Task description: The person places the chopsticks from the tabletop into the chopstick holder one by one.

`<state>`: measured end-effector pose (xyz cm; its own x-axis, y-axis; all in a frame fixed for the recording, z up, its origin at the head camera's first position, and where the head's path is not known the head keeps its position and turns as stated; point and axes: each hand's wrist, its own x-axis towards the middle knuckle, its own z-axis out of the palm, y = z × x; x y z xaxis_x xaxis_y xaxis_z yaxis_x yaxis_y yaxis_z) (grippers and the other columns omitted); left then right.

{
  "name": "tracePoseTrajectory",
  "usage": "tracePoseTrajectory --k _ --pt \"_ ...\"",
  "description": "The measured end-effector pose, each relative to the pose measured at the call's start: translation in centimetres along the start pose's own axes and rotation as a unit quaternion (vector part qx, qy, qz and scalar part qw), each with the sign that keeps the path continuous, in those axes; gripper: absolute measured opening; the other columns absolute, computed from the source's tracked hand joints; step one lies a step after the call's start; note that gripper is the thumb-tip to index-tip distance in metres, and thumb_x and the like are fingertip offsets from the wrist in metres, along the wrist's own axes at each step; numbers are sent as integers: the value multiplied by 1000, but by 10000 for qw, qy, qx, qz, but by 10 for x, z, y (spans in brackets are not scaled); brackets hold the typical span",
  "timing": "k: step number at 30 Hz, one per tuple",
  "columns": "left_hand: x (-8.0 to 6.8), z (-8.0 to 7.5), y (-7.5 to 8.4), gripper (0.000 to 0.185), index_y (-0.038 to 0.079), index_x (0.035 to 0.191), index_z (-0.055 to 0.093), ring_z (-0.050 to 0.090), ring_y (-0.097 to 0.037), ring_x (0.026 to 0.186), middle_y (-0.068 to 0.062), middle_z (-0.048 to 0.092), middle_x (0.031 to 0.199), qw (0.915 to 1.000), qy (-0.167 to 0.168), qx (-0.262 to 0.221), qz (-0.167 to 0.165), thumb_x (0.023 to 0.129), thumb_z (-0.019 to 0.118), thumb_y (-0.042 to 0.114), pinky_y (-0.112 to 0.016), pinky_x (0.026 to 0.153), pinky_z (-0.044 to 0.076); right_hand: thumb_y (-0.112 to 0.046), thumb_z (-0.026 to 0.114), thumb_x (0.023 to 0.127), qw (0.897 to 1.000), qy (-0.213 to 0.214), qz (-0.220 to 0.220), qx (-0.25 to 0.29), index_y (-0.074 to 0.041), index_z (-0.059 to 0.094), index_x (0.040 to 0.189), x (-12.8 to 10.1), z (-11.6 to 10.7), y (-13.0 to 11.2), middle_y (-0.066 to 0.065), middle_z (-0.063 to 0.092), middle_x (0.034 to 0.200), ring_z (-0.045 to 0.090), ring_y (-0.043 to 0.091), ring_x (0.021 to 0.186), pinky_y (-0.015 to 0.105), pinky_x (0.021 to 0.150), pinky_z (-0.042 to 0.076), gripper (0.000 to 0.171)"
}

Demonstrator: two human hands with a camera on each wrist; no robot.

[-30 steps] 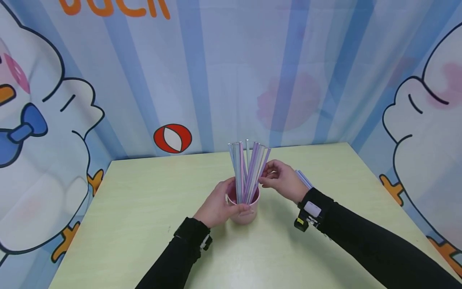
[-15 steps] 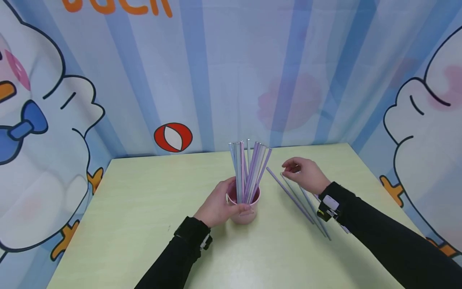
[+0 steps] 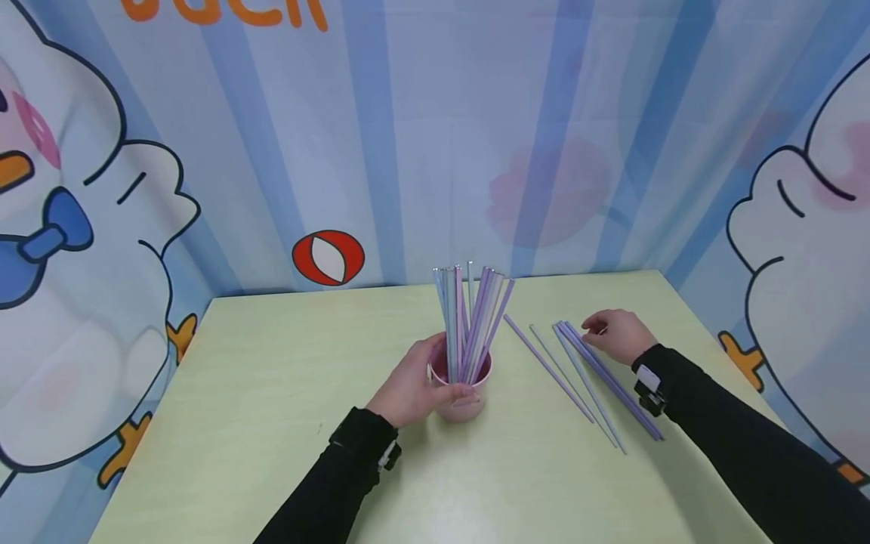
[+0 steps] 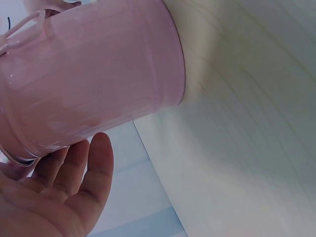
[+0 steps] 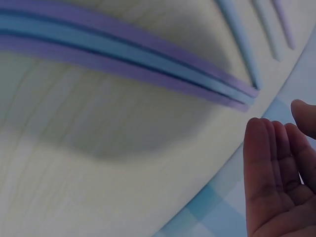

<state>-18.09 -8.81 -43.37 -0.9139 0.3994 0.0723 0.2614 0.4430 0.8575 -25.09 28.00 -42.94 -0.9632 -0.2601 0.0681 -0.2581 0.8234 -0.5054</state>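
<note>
A pink cup (image 3: 464,398) stands on the pale green table (image 3: 272,378), filled with several purple and blue straws (image 3: 470,317) standing upright. My left hand (image 3: 411,389) holds the cup from its left side, thumb at the rim; the left wrist view shows the cup's pink wall (image 4: 94,74) against the palm and fingers (image 4: 74,182). Several loose straws (image 3: 591,378) lie on the table right of the cup. My right hand (image 3: 618,335) hovers palm down at their far ends, fingers relaxed and holding nothing. The right wrist view shows these straws (image 5: 123,54) beside straight fingers (image 5: 276,173).
A cartoon-printed curtain (image 3: 435,136) encloses the table on the back and both sides. The table's right edge (image 3: 720,355) runs just beyond my right hand. Bare tabletop spreads left of the cup and toward the front.
My right hand let go of a straw at the cup, moved right, and now hovers over the loose straws on the table. More straws lie exposed there. The left hand stayed on the cup.
</note>
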Motion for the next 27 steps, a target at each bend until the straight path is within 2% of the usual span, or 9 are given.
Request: tracePoseTrajectory --k 6,14,27 --pt "1 1 0 86 24 146 40 47 -12 122 7 49 136 10000 4 -8 22 74 83 42 -42 107 36 -6 62 93 9993 -284 202 -109 12 62 115 -6 2 10 22 62 101 59 36 91 42 76 48 28" --pt "1 -1 -1 85 24 146 41 46 -11 122 9 50 135 10000 -8 -19 43 75 83 42 -42 107 34 -5 66 89 9964 -693 350 -331 14 63 110 -8 4 16 21 64 94 62 27 77 37 65 50 28" --pt "0 -2 -2 86 26 147 39 43 -12 124 9 47 136 10000 -8 84 -23 74 82 45 -43 108 33 -3 66 89 9957 -705 331 -503 12 64 109 -4 8 23 17 64 90 60 25 74 37 64 49 25"
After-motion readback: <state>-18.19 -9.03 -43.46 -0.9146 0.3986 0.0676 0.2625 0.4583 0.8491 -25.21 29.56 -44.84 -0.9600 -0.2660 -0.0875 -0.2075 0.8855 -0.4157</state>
